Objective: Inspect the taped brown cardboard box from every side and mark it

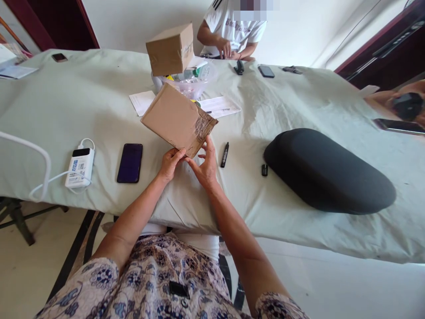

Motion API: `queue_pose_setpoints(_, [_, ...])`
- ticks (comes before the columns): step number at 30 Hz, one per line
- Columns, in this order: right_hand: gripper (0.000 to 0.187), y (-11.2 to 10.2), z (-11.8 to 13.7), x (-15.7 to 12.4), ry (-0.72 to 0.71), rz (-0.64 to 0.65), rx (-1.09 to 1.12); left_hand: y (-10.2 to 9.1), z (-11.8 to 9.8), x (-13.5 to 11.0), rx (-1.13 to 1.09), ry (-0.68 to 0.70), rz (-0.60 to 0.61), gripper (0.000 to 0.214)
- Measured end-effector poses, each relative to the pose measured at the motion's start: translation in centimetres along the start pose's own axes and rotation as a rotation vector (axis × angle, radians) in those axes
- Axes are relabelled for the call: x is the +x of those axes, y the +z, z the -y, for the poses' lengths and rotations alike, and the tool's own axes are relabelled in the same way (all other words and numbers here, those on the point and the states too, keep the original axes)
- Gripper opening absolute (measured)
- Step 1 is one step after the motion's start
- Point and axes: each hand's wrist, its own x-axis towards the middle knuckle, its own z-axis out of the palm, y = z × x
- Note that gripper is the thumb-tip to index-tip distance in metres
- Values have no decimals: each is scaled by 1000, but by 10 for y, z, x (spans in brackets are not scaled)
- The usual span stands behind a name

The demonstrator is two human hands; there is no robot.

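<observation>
A flat brown cardboard box (177, 118) with torn tape at one corner is tilted up off the pale green tablecloth (83, 102). My left hand (170, 163) pinches its near corner from below. My right hand (206, 166) holds the same corner from the right, fingers curled up against the taped edge. A black marker (225, 154) lies just right of my right hand, its cap (264, 169) a little further right.
A dark phone (129, 162) and a white power bank (79, 166) with cable lie to the left. A large black cushion (327, 170) fills the right. Behind stand a second cardboard box (171, 49), a clear tub (192, 84), papers, and a seated person (232, 31).
</observation>
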Motion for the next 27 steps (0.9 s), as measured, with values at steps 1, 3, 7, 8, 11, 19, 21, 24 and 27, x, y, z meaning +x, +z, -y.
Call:
queue_pose_setpoints(1, [104, -1, -1, 0, 6, -6, 5, 0, -1, -1, 9, -1, 0, 51])
queue_pose_setpoints(3, [108, -6, -3, 2, 2, -20, 6, 2, -2, -4, 1, -11, 13, 51])
queue_pose_setpoints(7, [124, -17, -10, 5, -22, 10, 11, 5, -2, -9, -58, -53, 62, 50])
queue_pose_setpoints(8, [127, -19, -11, 5, -20, 29, 27, 5, -1, -10, -63, -62, 70, 50])
queue_pose_setpoints(11, [125, -24, -12, 6, -11, 113, 82, 6, 1, -12, -85, -101, 67, 49])
queue_pose_setpoints(19, [67, -21, -3, 3, -63, 210, -34, 9, 7, -9, -91, -197, 81, 53])
queue_pose_setpoints(21, [57, -18, 0, 3, -55, 211, -90, 10, 8, -8, -64, -221, 102, 57])
queue_pose_setpoints(24, [50, -15, 4, 3, -48, 207, -149, 10, 4, -10, 85, -185, 119, 56])
queue_pose_setpoints(27, [47, -15, 5, 3, -61, 195, -175, 4, -4, -17, 470, 64, 16, 49])
